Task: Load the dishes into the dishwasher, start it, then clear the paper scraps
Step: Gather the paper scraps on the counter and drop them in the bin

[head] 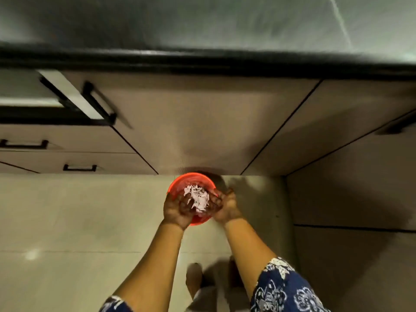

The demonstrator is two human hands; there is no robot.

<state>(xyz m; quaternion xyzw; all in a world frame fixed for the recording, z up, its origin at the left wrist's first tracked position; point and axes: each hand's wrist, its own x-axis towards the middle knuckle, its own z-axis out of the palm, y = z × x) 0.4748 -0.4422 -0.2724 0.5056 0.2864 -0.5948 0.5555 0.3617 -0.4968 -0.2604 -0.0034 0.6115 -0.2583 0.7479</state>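
Kitchen floor: scraps cupped over the red bin

Pale tiled floor (78,221) fills the near half, with open room on the left; on the right a beige side panel (349,199) closes it in. Beige cabinet doors (202,122) run across the far side under the black front edge (202,60) of the grey surface (202,23). A red bin (191,177) stands on the floor against the cabinet base. Above it the left hand (177,208) and the right hand (226,207) meet, each grip curled round one bunch of paper scraps (198,198) held between them, over the bin's mouth.
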